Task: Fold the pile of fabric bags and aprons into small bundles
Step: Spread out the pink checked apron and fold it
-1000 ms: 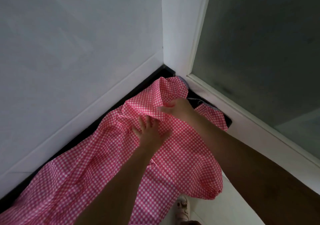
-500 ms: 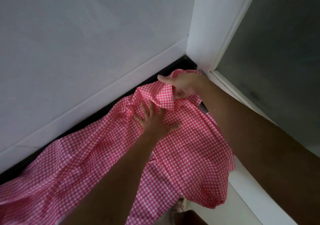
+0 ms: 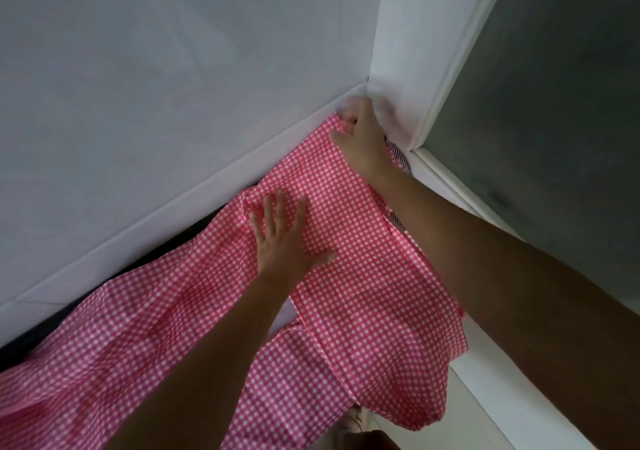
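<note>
Since the earlier frames the right hand (image 3: pixel 360 134) has drawn the raised edge of the cloth (image 3: pixel 363 276) out toward the wall corner, and the crumpled fold now lies flat. This pink gingham cloth lies spread on a dark ledge (image 3: pixel 34 338), running from the corner at 1 o'clock down to 8 o'clock, with its near edge hanging over at 5 o'clock. The right hand's fingers are curled, grasping the far corner against the wall (image 3: pixel 173 86). The left hand (image 3: pixel 280 241), at 7 o'clock of the right one, presses flat on the cloth, fingers straight and spread. Striped fabric (image 3: pixel 398 153) peeks out just beside the right wrist. Glass (image 3: pixel 554 138) fills 3 o'clock.
</note>
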Available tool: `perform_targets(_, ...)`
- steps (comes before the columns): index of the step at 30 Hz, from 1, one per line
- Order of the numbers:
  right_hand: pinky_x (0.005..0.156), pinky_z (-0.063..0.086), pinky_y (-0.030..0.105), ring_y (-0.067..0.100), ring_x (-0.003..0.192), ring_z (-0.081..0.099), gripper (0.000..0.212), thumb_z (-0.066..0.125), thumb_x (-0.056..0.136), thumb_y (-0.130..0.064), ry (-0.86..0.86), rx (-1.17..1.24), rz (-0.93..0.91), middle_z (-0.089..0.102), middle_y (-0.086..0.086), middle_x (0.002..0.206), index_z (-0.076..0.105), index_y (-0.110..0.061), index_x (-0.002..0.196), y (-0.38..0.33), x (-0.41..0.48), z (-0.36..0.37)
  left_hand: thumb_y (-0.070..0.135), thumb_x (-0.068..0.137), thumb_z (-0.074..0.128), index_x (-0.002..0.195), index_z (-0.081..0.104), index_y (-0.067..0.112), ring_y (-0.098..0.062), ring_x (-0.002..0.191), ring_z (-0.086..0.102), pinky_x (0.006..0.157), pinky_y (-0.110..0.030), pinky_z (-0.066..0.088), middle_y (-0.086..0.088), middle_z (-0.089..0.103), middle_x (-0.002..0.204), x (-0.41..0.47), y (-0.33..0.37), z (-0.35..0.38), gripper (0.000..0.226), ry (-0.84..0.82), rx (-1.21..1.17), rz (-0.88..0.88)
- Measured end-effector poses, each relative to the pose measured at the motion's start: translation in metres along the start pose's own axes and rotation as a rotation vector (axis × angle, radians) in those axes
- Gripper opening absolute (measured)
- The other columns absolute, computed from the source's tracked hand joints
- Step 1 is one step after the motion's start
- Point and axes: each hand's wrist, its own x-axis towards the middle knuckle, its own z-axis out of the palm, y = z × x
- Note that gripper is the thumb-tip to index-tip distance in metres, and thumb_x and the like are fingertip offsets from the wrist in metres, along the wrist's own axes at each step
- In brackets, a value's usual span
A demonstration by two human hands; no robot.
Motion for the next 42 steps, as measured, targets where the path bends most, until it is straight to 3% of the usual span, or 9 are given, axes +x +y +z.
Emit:
perform_targets(5,0.114,0.016,0.014,0.032,0.138,0.031,0.054,0.052,0.086,0.007,-0.149,-0.28,-0.326,0.035,0.023,0.145,0.038,0.004,0.138,0.024,-0.092,0.019,0.082,0.064,0.053,0.144,-0.026,0.036,-0.038,0.138,-0.031,0.098,-0.075,-0.012,-0.006,-0.04,0.148,0.017,0.001,-0.004,0.121,-0.199,-0.104,-0.113)
perform_targets(7,0.116,0.025,0.035,0.036,0.143,0.021,0.06,0.057,0.086,0.002,-0.232,-0.445,-0.356,0.026,0.022,0.152,0.035,-0.001,0.142,0.051,-0.154,0.031,0.069,0.075,0.057,0.145,-0.025,0.036,-0.038,0.139,-0.03,0.101,-0.078,-0.003,-0.006,-0.035,0.152,0.017,0.003,-0.004,0.112,-0.219,-0.128,-0.137)
perform_targets(10,0.108,0.029,0.063,0.042,0.142,0.017,0.061,0.047,0.094,-0.038,-0.282,-0.755,-0.268,0.022,0.016,0.156,0.028,-0.017,0.148,0.1,-0.221,0.034,0.081,0.069,0.051,0.147,-0.023,0.036,-0.038,0.139,-0.029,0.099,-0.076,-0.01,-0.005,-0.034,0.153,0.015,0.002,-0.003,0.116,-0.22,-0.178,-0.129)
perform_targets(15,0.102,0.01,0.071,0.046,0.14,0.02,0.078,0.01,0.087,-0.076,-0.402,-0.959,-0.132,0.024,0.013,0.156,0.031,-0.031,0.147,0.129,-0.226,0.006,0.088,0.062,0.044,0.149,-0.017,0.036,-0.038,0.141,-0.024,0.1,-0.074,-0.009,-0.003,-0.028,0.156,0.017,-0.002,-0.001,0.117,-0.212,-0.23,-0.126)
perform_targets(21,0.106,-0.009,0.066,0.041,0.141,-0.021,0.098,-0.027,0.053,-0.087,-0.464,-0.998,-0.069,-0.031,0.005,0.15,-0.024,-0.044,0.142,0.12,-0.217,0.002,0.068,0.088,0.038,0.153,0.01,0.03,-0.029,0.147,-0.009,0.112,-0.052,-0.013,-0.009,-0.006,0.16,-0.025,-0.019,-0.002,0.08,-0.062,-0.233,-0.005)
perform_targets(28,0.118,0.006,0.047,0.038,0.146,-0.001,0.071,0.044,0.097,-0.043,-0.402,-0.898,-0.01,-0.001,0.016,0.16,0.006,-0.021,0.153,0.064,-0.255,0.027,0.015,0.072,0.076,0.113,0.063,0.003,-0.042,0.117,0.052,0.101,-0.053,0.036,-0.023,0.057,0.124,-0.156,-0.113,0.004,0.045,0.297,-0.365,-0.048)
perform_targets(33,0.116,0.006,0.029,0.024,0.148,0.008,0.065,0.051,0.096,-0.03,-0.462,-0.614,-0.237,0.011,0.007,0.16,0.018,-0.017,0.151,0.028,-0.349,0.095,0.062,0.089,0.038,0.123,0.053,0.007,-0.042,0.116,0.052,0.095,-0.062,0.041,-0.022,0.055,0.126,-0.265,-0.194,0.011,0.066,0.324,-0.309,-0.09)
perform_targets(38,0.12,0.005,0.037,0.023,0.148,0.004,0.064,0.05,0.096,-0.038,-0.628,-0.64,-0.291,0.005,0.001,0.16,0.018,-0.03,0.15,0.024,-0.436,0.165,0.094,0.061,0.007,0.147,0.034,0.015,-0.03,0.146,0.014,0.114,-0.055,0.003,-0.009,0.024,0.157,-0.36,-0.257,0.025,0.12,0.037,-0.275,-0.324)
perform_targets(42,0.116,-0.002,0.037,0.027,0.148,0.003,0.061,0.045,0.098,-0.038,-0.59,-0.684,-0.336,0.004,0.001,0.161,0.017,-0.031,0.151,0.012,-0.463,0.202,0.089,0.069,0.015,0.143,0.04,0.024,-0.026,0.141,0.028,0.115,-0.05,0.016,0.001,0.034,0.151,-0.415,-0.292,0.044,0.101,-0.055,-0.272,-0.273)
